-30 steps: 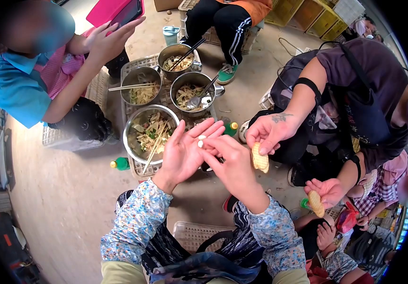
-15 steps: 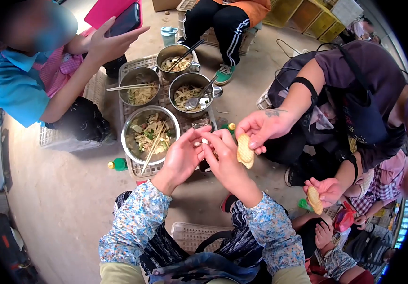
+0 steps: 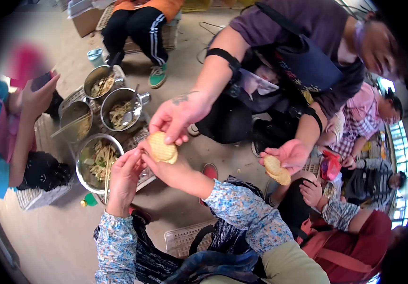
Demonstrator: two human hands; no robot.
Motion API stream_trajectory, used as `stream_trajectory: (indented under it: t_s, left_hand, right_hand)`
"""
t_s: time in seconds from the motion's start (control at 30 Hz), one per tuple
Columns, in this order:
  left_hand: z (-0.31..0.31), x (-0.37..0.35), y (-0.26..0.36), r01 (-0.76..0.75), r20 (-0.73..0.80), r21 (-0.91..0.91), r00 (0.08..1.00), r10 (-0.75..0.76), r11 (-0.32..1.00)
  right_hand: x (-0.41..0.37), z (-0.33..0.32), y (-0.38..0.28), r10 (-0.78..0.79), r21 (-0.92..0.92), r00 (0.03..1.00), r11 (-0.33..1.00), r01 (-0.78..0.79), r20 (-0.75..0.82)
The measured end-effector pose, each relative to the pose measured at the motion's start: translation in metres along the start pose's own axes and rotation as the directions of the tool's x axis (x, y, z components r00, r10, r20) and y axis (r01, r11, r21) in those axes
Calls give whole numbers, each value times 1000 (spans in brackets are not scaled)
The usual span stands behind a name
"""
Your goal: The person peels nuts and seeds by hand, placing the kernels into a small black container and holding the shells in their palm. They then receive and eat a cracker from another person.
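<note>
My right hand (image 3: 171, 171) lies palm up under a round ridged cracker (image 3: 161, 147). A person in a purple shirt pinches that cracker from above with a tattooed hand (image 3: 178, 116), and its lower edge touches my fingers. My left hand (image 3: 126, 173) is loosely cupped against the right one with its back to me, so its palm is hidden. The same person's other hand (image 3: 293, 152) holds two more crackers (image 3: 278, 170) at the right.
Several steel bowls of noodles stand on a crate at the left, the nearest bowl (image 3: 83, 176) with chopsticks, another bowl (image 3: 110, 103) with a spoon. A green bottle (image 3: 89, 199) lies by it. People sit all round. A white basket (image 3: 180, 239) is by my knees.
The view has swung right and closer. The other person's hand has brought the cracker onto my right hand. My left hand, open with small white bits a second ago, has curled.
</note>
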State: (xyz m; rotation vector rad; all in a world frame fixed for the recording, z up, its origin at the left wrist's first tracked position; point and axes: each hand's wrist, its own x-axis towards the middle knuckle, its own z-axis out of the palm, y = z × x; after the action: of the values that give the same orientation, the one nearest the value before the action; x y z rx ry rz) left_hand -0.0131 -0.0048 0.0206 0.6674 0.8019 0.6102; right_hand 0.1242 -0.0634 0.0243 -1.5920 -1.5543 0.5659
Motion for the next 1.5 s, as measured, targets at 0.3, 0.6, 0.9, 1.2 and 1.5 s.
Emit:
stream_trajectory:
  t_s: [0.3, 0.6, 0.9, 1.2, 1.5]
  left_hand:
    - [9, 2, -3, -27, -59, -85, 998, 22, 996]
    - [33, 5, -1, 128, 266, -494, 964, 9, 860]
    - [60, 3, 6, 241, 437, -584, 898, 50, 775]
    - [60, 4, 4, 243, 365, -661, 931, 21, 710]
    - [32, 12, -2, -3, 74, -367, 997, 33, 930]
  right_hand:
    - [-1, -10, 4, -20, -90, 1000, 996, 22, 21]
    - [-6, -31, 47, 168, -521, 983, 847, -103, 79]
    - [-7, -43, 45, 61, -546, 990, 837, 20, 129]
    - [-2, -54, 35, 44, -494, 998, 869, -23, 32]
    - [21, -72, 1, 202, 246, 979, 949, -196, 4]
